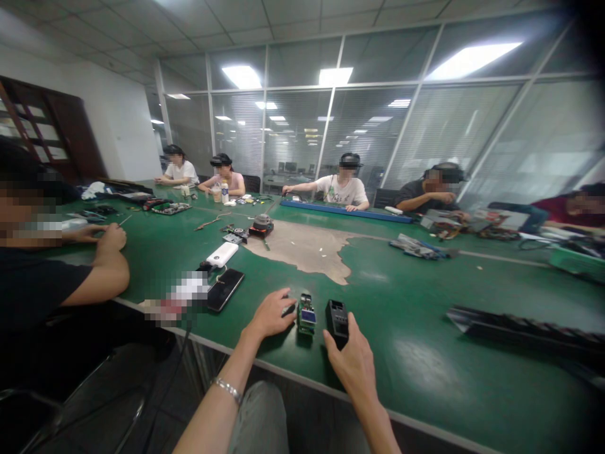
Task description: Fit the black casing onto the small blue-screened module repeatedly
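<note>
My left hand (271,313) rests on the green table (406,309) near its front edge, fingers curled over a small dark part that I cannot make out. Just right of it lies a small green circuit board (306,314) with a blue display. My right hand (352,360) grips the near end of a black plastic housing (337,318) that lies on the table beside the board. A silver bracelet (227,388) circles my left wrist.
A black phone (225,289), a white power bank (222,254) and a cable lie to the left. A worn bare patch (307,247) marks the table's middle. A long black part (524,328) lies at right. Several seated people work round the table; one sits close at left.
</note>
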Available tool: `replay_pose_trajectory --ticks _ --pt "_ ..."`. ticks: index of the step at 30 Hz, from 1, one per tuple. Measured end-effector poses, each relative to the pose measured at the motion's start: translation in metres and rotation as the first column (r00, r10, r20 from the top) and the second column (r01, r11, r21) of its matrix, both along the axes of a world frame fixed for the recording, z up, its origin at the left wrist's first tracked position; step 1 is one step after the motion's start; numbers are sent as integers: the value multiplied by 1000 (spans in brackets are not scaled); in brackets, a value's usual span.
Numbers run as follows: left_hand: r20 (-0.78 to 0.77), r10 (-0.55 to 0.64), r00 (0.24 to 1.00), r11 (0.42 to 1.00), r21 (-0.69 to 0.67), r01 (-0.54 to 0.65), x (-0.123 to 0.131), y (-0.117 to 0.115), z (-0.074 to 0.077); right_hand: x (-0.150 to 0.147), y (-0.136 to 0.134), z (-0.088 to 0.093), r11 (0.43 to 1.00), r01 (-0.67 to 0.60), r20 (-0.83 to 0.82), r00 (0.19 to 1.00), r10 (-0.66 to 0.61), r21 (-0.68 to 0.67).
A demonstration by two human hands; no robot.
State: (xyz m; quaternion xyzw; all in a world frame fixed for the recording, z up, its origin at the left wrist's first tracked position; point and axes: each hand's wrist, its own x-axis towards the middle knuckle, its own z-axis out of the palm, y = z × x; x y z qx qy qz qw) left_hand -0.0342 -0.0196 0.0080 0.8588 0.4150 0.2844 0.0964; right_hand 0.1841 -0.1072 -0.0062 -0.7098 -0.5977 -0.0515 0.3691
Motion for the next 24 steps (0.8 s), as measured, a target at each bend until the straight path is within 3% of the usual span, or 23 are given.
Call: replay_pose_trajectory --ticks 9,18,24 --pt "-1 3 1000 1000 6 -3 0 -1 0 1 -12 4 999 8 -109 994 -3 49" --pt "-10 -3 1000 1000 26 4 1 -1 1 3 -11 -3 1000 4 -78 997 -1 28" --pt "2 7 1000 1000 3 -7 2 -2 -1 -6 -11 22 998 40 -228 972 -51 -52"
